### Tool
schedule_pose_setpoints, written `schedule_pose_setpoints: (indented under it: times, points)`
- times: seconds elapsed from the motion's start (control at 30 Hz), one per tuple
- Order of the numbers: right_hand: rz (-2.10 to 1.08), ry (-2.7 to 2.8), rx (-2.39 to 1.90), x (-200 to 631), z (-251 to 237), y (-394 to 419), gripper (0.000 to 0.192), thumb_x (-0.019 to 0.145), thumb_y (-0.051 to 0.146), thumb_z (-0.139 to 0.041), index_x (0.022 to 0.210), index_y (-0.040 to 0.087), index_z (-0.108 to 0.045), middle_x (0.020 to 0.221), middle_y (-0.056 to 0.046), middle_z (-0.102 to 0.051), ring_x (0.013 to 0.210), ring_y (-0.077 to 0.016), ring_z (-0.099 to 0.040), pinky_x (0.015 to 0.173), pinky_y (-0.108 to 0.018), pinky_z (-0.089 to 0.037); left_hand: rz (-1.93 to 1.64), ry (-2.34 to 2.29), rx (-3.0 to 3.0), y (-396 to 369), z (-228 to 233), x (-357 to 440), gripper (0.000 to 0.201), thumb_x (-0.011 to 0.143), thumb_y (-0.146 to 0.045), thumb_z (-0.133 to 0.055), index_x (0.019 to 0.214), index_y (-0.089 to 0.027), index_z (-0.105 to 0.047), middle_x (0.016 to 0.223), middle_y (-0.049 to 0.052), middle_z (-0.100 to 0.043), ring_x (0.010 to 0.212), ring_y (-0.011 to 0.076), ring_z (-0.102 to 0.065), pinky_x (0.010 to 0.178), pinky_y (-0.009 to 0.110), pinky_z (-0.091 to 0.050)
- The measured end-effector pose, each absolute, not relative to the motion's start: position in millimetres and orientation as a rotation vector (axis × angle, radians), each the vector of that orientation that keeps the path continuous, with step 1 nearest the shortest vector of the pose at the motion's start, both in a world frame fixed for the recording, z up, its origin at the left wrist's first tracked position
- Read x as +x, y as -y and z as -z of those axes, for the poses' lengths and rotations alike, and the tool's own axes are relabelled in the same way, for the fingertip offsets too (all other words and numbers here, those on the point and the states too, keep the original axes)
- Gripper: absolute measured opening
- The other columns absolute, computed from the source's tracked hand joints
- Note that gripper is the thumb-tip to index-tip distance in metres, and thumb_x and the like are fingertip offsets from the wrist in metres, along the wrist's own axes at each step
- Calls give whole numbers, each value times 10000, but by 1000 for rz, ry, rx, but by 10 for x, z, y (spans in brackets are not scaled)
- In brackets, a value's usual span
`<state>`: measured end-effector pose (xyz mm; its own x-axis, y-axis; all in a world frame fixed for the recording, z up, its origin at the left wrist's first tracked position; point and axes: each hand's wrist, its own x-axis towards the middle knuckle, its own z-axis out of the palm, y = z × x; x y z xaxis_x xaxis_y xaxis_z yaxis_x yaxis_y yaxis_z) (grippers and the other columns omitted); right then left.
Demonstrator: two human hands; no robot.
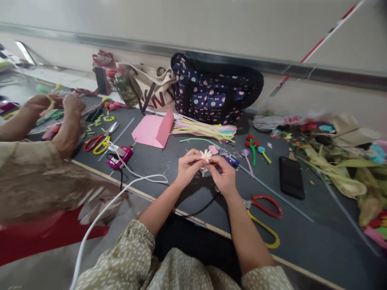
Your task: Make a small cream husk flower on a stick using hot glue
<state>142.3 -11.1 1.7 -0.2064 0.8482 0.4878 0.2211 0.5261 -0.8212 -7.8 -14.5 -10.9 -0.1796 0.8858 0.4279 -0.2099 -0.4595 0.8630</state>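
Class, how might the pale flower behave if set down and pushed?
Probably light: the pale flower is small, held between the left hand and right hand. Its thin petals may bend. Spreading outward, they would likely hinder rolling.

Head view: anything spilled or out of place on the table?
Some mess: yellow-green scraps lie strewn beside the scissors at left, and dried, husk-like leaves sprawl in a heap at right. A white cable loops off the near edge of the table, possibly a snag.
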Motion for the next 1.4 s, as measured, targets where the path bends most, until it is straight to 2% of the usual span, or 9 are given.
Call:
schedule_pose_setpoints:
  times: [0.3,0.43,0.53,0.7,0.97,1.4]
  points:
    - [-658,1702,-825,1379,-108,108,86,918,295,-600,891,221,-636,812,-11,-653,690,-146,-587,620,-269,-478,-1684,-928,1437,213,-283,-111,80,727,-274,-811,791,-229,-795,792,38,-638,748,148,-586,666,276,-454]
    - [-551,1802,-821,1445,-179,152,93,943,260,-549,900,218,-620,822,-26,-639,684,-146,-567,617,-276,-466,-1566,-939,1447,273,-360,-163,253,697,-293,-832,934,-219,-787,874,56,-659,776,157,-606,641,259,-469]
    - [-433,1864,-843,1485,-235,203,73,935,210,-540,914,215,-610,845,-42,-647,737,-161,-586,682,-300,-480,-1532,-936,1441,317,-365,-215,348,681,-281,-843,1017,-228,-771,952,71,-668,828,170,-620,657,260,-490]
    - [-252,1958,-894,1486,-323,268,83,915,171,-534,892,208,-606,833,-59,-663,785,-183,-604,720,-317,-485,-1572,-936,1435,330,-315,-269,334,679,-249,-845,1005,-241,-776,921,62,-657,820,164,-613,673,269,-495]
    - [-184,1958,-799,1351,-316,219,100,931,183,-516,917,197,-613,815,-71,-672,772,-191,-612,690,-313,-485,-1568,-933,1550,328,-280,-353,269,709,-267,-821,971,-234,-772,903,57,-660,792,156,-616,672,275,-497]
    - [-347,1979,-775,1229,-320,191,146,913,205,-505,949,221,-645,869,-75,-699,832,-203,-652,752,-350,-517,-1564,-1022,1568,385,-387,-419,143,699,-289,-818,805,-203,-775,846,61,-677,775,160,-615,672,277,-491]
